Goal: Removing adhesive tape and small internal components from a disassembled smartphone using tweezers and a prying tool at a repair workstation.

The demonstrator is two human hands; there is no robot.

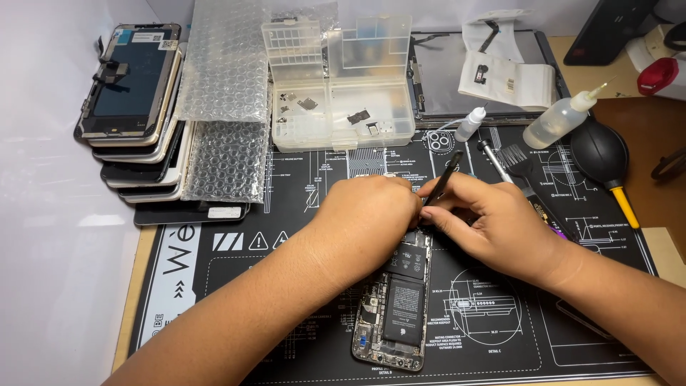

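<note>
Here, opened silver smartphone chassis w/ black battery exposed (pixel 396 307) lies upright-ish on black printed rubber work mat (pixel 500 336), centre-front; left hand (pixel 368 218) curled, fingers pressed together over phone's top end, touching it. Right hand (pixel 493 221) just beside, touching left, pinching thin black pen-like tool (pixel 444 179), tip down btw the two hands. Behind: clear plastic parts organiser box (pixel 343 107), stack of phone screens (pixel 139 107) far left, black rubber air blower w/ yellow nozzle (pixel 604 157) right.

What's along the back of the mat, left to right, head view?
Stack of phone screens → bubble wrap → clear parts box → small dropper bottle → larger squeeze bottle → black air blower.
</note>
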